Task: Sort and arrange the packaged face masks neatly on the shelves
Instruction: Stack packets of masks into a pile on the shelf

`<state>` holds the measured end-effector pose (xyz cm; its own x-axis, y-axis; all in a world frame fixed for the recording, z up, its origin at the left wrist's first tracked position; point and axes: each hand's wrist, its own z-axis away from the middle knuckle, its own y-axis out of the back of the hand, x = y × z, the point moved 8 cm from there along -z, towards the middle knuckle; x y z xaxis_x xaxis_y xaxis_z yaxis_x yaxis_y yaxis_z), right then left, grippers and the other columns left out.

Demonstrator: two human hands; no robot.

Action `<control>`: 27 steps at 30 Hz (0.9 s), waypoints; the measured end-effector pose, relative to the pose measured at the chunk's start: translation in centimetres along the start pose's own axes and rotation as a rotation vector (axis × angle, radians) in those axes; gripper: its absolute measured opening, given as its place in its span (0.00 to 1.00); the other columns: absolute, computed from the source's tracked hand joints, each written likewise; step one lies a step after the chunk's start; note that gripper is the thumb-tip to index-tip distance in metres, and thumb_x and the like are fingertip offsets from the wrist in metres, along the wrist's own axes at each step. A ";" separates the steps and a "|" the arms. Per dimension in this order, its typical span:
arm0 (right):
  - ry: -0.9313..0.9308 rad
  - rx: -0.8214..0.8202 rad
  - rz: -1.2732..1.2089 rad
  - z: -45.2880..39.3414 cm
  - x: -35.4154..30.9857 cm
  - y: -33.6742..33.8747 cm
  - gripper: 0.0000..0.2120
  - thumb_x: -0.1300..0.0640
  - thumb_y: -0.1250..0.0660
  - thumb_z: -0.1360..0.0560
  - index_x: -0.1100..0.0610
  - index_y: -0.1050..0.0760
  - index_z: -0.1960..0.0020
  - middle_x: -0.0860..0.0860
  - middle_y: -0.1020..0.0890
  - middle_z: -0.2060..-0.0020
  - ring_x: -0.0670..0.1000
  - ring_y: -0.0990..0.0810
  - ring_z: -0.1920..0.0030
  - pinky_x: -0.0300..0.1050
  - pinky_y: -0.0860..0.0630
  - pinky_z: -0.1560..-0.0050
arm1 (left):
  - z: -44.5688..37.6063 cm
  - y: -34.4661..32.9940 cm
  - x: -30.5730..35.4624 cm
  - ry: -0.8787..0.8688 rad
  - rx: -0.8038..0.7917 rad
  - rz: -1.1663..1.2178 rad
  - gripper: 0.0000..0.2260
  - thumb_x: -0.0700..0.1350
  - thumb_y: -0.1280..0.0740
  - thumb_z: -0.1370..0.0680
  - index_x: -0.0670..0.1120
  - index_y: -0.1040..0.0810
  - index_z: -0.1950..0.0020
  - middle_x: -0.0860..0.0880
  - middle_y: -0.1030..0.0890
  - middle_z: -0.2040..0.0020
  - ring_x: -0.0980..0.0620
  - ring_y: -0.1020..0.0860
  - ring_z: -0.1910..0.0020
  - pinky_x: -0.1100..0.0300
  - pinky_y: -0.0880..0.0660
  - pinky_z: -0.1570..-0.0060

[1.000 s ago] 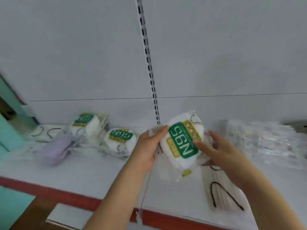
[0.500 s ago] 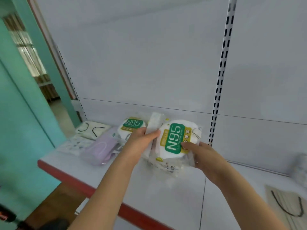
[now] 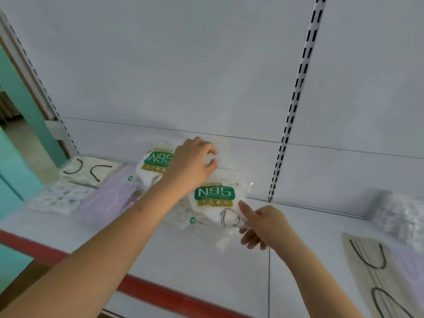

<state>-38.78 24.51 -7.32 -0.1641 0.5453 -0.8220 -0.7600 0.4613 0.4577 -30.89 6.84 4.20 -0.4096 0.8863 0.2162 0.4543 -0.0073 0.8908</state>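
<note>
A white N95 mask pack (image 3: 214, 197) with a green label lies on the white shelf (image 3: 202, 260) near the back wall. A second N95 pack (image 3: 157, 160) lies behind it to the left. My left hand (image 3: 192, 166) reaches over both, its fingers and thumb pinching the top of a pale, blurred mask pack (image 3: 226, 165) against the back panel. My right hand (image 3: 261, 226) is at the front pack's right edge. Its index finger is stretched out and touches the wrapper, while the other fingers curl loosely and hold nothing.
At the left lie a purple mask pack (image 3: 105, 199), a cream pack with black ear loops (image 3: 89, 171) and a printed pack (image 3: 58, 198). Clear packs (image 3: 401, 214) and a beige pack with black loops (image 3: 376, 271) lie at the right. The shelf's red front edge (image 3: 160, 292) runs below.
Both hands carried the N95 pack leftwards and set it down on the shelf beside the other one. My right hand has let go and now only touches it with one finger.
</note>
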 end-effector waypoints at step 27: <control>0.114 0.629 -0.153 4.9 5.1 11.9 0.15 0.49 0.39 0.18 0.53 0.24 0.36 0.48 0.17 0.48 0.45 0.20 0.47 0.39 0.29 0.49 | 4.2 -7.5 13.9 -0.246 -0.176 0.511 0.16 0.46 0.35 0.20 0.49 0.24 0.32 0.53 0.24 0.37 0.56 0.24 0.39 0.60 0.27 0.38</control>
<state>-45.55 36.19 -4.41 -0.1746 0.3794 -0.9086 -0.2731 0.8679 0.4149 -36.65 21.17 -1.20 0.0309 0.8315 0.5547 0.3993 -0.5190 0.7558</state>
